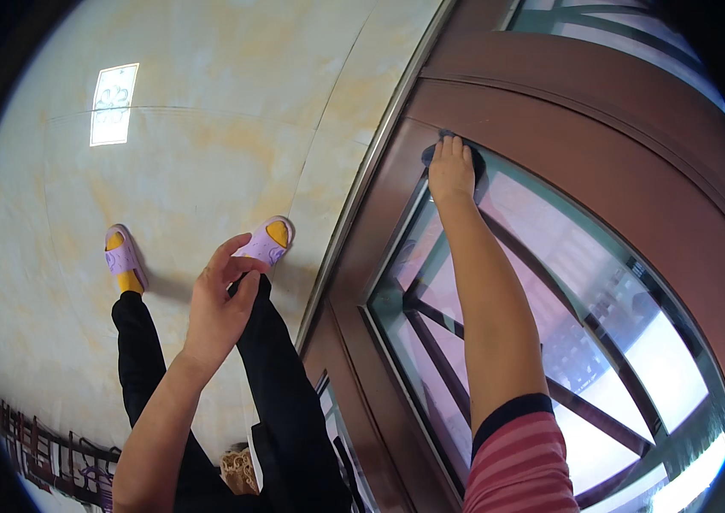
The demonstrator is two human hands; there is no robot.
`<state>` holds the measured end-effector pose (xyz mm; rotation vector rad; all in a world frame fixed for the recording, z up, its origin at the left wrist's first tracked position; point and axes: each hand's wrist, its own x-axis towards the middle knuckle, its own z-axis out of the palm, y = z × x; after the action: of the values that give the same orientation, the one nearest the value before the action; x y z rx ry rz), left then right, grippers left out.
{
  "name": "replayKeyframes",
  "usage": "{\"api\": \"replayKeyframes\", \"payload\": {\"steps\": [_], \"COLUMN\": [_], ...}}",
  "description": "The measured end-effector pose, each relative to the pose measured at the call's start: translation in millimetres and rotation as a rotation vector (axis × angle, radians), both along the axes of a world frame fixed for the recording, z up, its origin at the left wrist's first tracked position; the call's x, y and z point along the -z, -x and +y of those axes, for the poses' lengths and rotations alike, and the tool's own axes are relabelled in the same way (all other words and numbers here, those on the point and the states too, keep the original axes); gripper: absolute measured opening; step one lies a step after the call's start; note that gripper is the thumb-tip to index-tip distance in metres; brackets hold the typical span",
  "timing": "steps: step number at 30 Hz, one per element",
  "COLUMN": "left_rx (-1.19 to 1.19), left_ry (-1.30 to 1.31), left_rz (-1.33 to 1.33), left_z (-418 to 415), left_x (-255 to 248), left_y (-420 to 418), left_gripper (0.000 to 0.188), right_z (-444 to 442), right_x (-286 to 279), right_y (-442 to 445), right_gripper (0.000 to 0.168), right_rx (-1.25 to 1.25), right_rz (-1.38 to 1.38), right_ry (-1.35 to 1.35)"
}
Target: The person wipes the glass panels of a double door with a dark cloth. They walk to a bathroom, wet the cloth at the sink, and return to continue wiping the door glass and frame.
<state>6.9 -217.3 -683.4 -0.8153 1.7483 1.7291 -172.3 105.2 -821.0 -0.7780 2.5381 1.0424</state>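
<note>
My right hand (pixel 452 168) lies flat on a dark cloth (pixel 479 168), pressing it against the corner of a glass pane (pixel 516 199) where the glass meets its brown frame (pixel 503 125). The fingers cover much of the cloth. My left hand (pixel 224 292) hangs in the air over the floor, in front of my leg, with its fingers loosely bent and apart, holding nothing. Dark bars in a lattice (pixel 529 269) show at the pane.
A metal strip (pixel 362 173) edges the brown frame along the tiled floor (pixel 208 167). My feet stand there in pink slippers (pixel 258 247). Dark racks (pixel 48 462) are at the lower left, and a tan woven item (pixel 238 471) is near my legs.
</note>
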Motion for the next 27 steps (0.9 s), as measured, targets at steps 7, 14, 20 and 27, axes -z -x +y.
{"api": "replayKeyframes", "payload": {"steps": [7,14,20,27], "left_rx": [-0.037,0.012,0.010,-0.054], "left_ry": [-0.095,-0.089,-0.015,-0.027], "left_rz": [-0.061,-0.020,-0.066,-0.129], "left_z": [10.8,-4.7,-46.9,-29.6], "left_x": [23.8,20.2,26.4,36.9], "left_y": [-15.9,-36.1,-55.3,-51.5], "left_gripper": [0.038,0.040,0.040,0.039], "right_z": [-12.8,10.1,-12.5,-1.3], "right_x": [6.5,-4.8,-3.9,27.1], "right_y": [-34.6,-217.2,-182.4,-51.5], "right_gripper": [0.023,0.017,0.028,0.043], "right_rx": [0.059,0.189,0.434,0.152], "right_rz": [-0.050,-0.592,-0.490,0.121], "right_ry": [0.081,0.047,0.557,0.390]}}
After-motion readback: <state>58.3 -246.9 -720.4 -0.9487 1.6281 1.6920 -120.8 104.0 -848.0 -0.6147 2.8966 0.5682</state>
